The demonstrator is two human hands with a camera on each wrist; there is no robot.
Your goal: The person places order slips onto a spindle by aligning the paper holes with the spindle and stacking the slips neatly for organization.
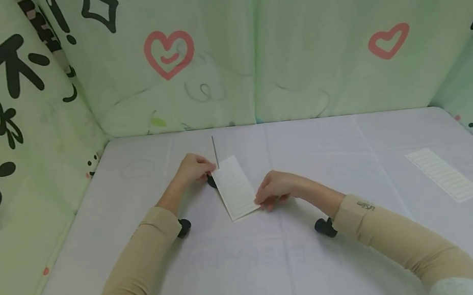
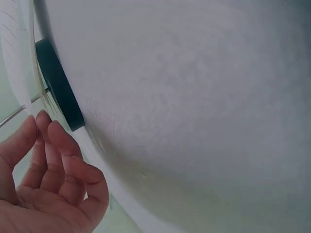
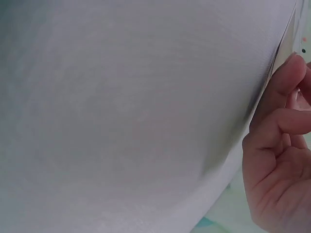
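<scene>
A white lined paper slip is held slightly tilted between both hands, with another sheet edge showing beneath it. My left hand pinches its upper left edge with thumb and fingertips. At the lower right corner, my right hand pinches the paper. By the left fingertips stands a bill spike, a thin metal rod on a round dark base. In the head view the paper covers the lower rod; whether the rod pierces the held slip I cannot tell. The right wrist view shows the right fingers on the paper's edge.
A second lined paper slip lies flat on the white tabletop, toward the right side. Green printed curtains rise behind the table and on both sides. Dark wrist cameras are strapped under the sleeves.
</scene>
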